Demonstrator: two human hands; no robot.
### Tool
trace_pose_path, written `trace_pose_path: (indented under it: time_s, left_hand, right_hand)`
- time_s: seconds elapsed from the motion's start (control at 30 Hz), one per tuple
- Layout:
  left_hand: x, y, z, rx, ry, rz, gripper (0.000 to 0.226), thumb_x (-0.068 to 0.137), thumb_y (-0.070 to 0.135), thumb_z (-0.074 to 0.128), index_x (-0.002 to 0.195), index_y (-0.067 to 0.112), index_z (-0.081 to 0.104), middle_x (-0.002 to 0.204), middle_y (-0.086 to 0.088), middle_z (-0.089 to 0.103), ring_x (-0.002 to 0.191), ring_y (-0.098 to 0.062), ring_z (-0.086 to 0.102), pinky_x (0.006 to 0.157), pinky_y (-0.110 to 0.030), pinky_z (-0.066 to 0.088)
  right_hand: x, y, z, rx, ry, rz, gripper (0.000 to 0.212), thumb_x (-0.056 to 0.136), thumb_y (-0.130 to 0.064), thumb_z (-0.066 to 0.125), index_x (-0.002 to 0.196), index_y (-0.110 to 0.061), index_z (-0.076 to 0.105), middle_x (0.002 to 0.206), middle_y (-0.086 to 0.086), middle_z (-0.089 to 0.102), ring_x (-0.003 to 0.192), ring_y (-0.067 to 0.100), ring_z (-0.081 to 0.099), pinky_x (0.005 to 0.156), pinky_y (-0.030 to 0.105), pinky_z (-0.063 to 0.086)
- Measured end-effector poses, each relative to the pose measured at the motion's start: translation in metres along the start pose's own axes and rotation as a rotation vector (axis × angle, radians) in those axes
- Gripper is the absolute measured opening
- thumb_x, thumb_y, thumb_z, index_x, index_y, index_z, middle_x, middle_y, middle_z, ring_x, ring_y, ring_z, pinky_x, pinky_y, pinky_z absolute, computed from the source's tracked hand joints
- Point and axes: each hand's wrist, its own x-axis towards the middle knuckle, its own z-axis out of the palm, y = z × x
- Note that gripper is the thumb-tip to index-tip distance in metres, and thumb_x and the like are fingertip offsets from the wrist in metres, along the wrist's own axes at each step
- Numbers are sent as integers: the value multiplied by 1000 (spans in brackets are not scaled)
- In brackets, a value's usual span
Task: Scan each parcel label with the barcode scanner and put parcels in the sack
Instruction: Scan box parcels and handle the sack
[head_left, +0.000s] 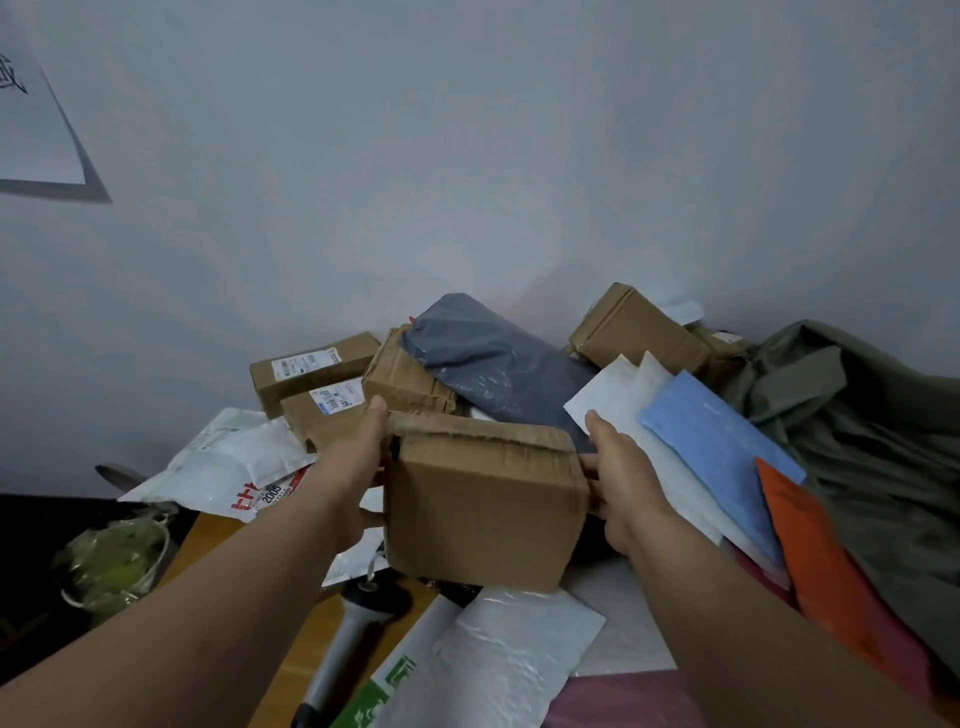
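A brown cardboard parcel (483, 499) is held up above the table between both hands. My left hand (358, 467) grips its left side, thumb on the top edge. My right hand (623, 483) grips its right side. No label shows on the faces turned to me. The barcode scanner (353, 629), grey with a black head, lies on the wooden table (218, 530) below the parcel. The olive-green sack (872, 431) lies crumpled at the right.
Behind the held parcel is a pile: labelled cardboard boxes (311, 374), a dark grey poly bag (493, 358), another box (634, 327), white, blue (717, 441) and orange (831, 561) mailers. White bubble mailers (498, 665) lie in front. A clear bag (114, 561) sits at the left, off the table.
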Motion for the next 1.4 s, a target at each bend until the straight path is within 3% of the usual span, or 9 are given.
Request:
trace_pose_path:
  time_s: [0.3,0.4,0.53,0.67,0.87,1.0,1.17,1.27,1.4]
  left_hand:
    - [-48,10,-25,-8,51,314,40,86,54,66,102,17,64,108,-7,67,103,-29,62,92,-49,51]
    - [-64,9,-45,-2,56,454,26,85,38,72,97,16,65,105,-4,66,103,-28,62,82,-45,53]
    - [-79,5,-83,-13,-102,472,36,81,24,78,115,26,65,117,-5,66,103,-29,67,82,-45,59]
    - [-95,-3,-131,-157,-206,377,37,91,14,64,123,31,59,113,-2,67,88,-21,72,69,-40,59]
    - [-100,-34,-223,-221,-198,180,69,71,29,78,133,28,47,126,-16,62,113,-38,62,96,-60,50]
    - [-104,-56,-267,-359,-200,138,78,70,17,76,140,32,45,126,-17,62,114,-40,61,87,-58,54]
    - [-103,-76,-280,-601,-88,201,86,66,9,74,136,48,44,125,-10,63,111,-38,63,78,-66,53]
    - [-103,-91,-268,-583,-14,215,97,64,10,78,140,52,35,128,-8,60,111,-37,62,80,-68,53]
    - [-97,-102,-265,-484,15,145,89,63,17,81,136,38,35,129,-12,57,112,-36,61,87,-64,52]
  right_hand:
    - [-35,-8,3,216,-52,-51,32,95,-39,60,110,-11,61,87,3,68,98,25,65,103,45,47]
    - [-59,-4,15,265,-169,18,23,98,-28,58,89,-8,64,61,2,73,81,19,64,85,31,50]
    - [-87,15,39,219,-222,63,19,95,-24,61,101,-8,71,76,4,75,79,19,65,67,29,48]
    - [-116,27,76,211,-231,28,26,93,-9,55,111,-21,69,83,0,77,94,22,64,82,37,50]
    - [-162,31,129,155,-383,-196,42,96,-6,57,131,-29,55,111,0,73,106,24,67,81,41,52]
    - [-177,37,162,164,-323,-206,43,91,-29,68,132,-31,54,130,-2,60,126,24,53,101,45,46]
    - [-193,67,199,127,-381,99,104,61,-66,77,149,-37,30,156,8,33,138,41,38,107,67,30]
    - [-200,85,228,155,-551,132,108,58,-61,84,147,-39,26,146,6,46,136,41,40,107,70,28]
    - [-182,94,240,163,-423,74,84,73,-26,85,140,-35,34,118,1,68,111,27,61,105,58,42]
